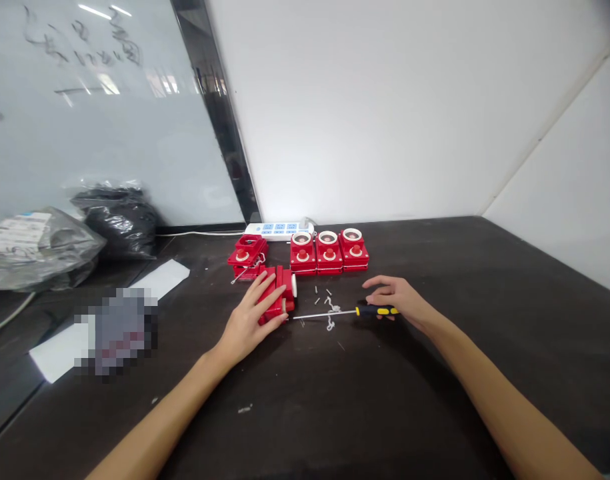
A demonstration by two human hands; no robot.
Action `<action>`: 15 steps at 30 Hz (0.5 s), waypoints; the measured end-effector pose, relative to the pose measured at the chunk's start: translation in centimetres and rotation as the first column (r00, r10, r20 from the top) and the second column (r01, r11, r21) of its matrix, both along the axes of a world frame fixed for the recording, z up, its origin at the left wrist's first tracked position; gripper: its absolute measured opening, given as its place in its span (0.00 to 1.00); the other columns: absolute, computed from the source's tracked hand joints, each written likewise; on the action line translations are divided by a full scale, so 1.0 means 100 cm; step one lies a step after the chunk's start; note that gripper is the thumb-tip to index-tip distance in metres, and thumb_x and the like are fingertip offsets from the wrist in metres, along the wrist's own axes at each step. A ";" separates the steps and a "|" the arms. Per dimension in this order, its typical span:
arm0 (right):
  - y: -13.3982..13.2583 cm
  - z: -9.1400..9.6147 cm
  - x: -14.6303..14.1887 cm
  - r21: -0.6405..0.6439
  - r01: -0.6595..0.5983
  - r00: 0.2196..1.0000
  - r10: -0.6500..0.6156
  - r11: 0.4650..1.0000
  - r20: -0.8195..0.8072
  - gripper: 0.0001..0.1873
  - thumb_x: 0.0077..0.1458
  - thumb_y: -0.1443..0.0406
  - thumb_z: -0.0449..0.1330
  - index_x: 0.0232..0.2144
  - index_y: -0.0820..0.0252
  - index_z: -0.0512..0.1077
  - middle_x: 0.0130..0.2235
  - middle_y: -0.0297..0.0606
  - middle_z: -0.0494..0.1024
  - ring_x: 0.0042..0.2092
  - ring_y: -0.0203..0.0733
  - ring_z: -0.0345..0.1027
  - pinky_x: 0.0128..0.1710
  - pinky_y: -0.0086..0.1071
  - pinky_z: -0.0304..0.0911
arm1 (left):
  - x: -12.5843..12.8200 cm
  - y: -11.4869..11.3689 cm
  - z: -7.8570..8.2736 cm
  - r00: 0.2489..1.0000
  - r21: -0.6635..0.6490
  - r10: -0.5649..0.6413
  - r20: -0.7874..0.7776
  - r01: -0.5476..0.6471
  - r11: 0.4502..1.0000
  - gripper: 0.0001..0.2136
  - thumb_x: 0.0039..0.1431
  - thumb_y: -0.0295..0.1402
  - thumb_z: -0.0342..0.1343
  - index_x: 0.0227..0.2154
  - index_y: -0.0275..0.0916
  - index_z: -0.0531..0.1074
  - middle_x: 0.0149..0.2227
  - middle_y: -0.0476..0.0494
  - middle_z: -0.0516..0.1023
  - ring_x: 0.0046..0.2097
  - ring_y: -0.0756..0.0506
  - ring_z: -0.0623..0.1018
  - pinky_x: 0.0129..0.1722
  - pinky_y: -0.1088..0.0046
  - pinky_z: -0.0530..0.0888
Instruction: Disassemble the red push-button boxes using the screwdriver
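My left hand [251, 319] lies over a red plastic box [279, 293] on the dark table [365, 400], fingers wrapped across its top and side. My right hand [397, 299] rests on the black and yellow handle of a screwdriver [349, 312] that lies flat, its thin shaft pointing left toward the red box. Small screws and springs [327, 300] are scattered between the two hands.
Three closed red boxes [329, 251] stand in a row behind the hands; an open red one [247, 253] sits left of them. A white power strip [279, 230] lies by the wall. Plastic bags [49, 240] and white paper [165, 279] occupy the left.
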State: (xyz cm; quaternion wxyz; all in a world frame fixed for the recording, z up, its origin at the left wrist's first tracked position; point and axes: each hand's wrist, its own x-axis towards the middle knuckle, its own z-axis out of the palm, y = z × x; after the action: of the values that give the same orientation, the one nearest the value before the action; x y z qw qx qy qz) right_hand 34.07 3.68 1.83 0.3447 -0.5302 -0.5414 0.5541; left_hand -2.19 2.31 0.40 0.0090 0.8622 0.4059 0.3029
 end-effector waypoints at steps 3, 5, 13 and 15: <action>0.001 0.001 0.002 0.017 0.020 1.000 -0.020 1.000 -0.017 0.26 0.41 0.55 0.70 0.42 0.61 0.72 0.25 0.34 0.76 0.22 0.37 0.68 0.16 0.27 0.55 | 0.000 0.000 0.000 1.000 0.004 -0.001 0.003 0.001 1.000 0.25 0.64 0.38 0.55 0.63 0.48 0.60 0.68 0.40 0.57 0.69 0.35 0.53 0.64 0.46 0.61; 0.001 0.001 0.003 0.018 0.014 1.000 -0.013 1.000 -0.023 0.26 0.41 0.55 0.70 0.42 0.61 0.72 0.24 0.34 0.76 0.22 0.37 0.68 0.17 0.27 0.55 | 0.000 0.000 0.000 1.000 0.006 0.001 0.000 -0.001 1.000 0.25 0.64 0.38 0.55 0.63 0.48 0.60 0.68 0.40 0.57 0.69 0.35 0.54 0.64 0.46 0.61; 0.000 0.005 0.004 -0.009 -0.012 1.000 0.012 1.000 -0.002 0.27 0.40 0.55 0.70 0.42 0.61 0.71 0.25 0.34 0.77 0.22 0.38 0.68 0.16 0.27 0.54 | -0.001 0.000 -0.001 1.000 0.000 0.002 0.004 -0.002 1.000 0.25 0.64 0.38 0.55 0.63 0.48 0.60 0.68 0.40 0.57 0.69 0.35 0.53 0.64 0.46 0.61; 0.000 0.005 0.005 -0.005 -0.001 1.000 0.001 1.000 0.011 0.27 0.40 0.55 0.70 0.42 0.61 0.71 0.25 0.34 0.77 0.21 0.37 0.68 0.16 0.27 0.54 | -0.001 0.000 -0.001 1.000 -0.001 0.004 0.002 -0.004 1.000 0.25 0.64 0.38 0.55 0.63 0.48 0.61 0.68 0.40 0.57 0.69 0.35 0.53 0.64 0.46 0.61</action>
State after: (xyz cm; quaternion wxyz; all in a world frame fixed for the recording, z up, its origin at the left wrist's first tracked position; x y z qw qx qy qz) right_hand 34.62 3.70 2.37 0.3398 -0.5338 -0.5422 0.5528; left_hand -2.24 2.36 0.35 0.0093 0.8612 0.4076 0.3035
